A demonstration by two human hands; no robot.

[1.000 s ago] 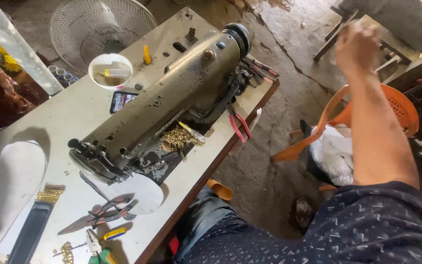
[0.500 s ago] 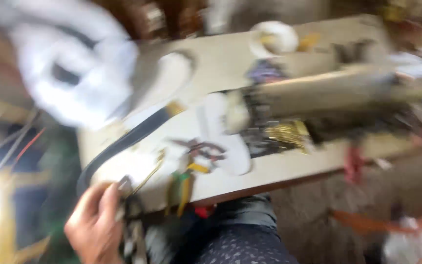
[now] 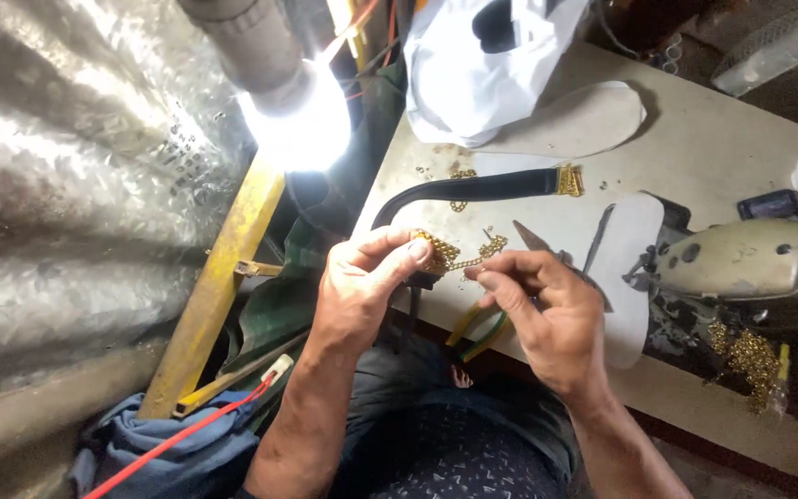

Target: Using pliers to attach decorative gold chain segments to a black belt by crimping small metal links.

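View has swung from sewing machine (image 3: 750,263) to table's near edge; L hand (image 3: 357,291) & R hand (image 3: 547,314) now both pinched shut on gold chain (image 3: 454,254), w/ black strap (image 3: 482,188) lying just behind.

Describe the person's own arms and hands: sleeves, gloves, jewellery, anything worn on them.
Both arms are bare from the elbow down, with no sleeve in view. The left hand and the right hand wear no gloves, and no ring, watch or bracelet shows on either hand or wrist. The fingernails are short.
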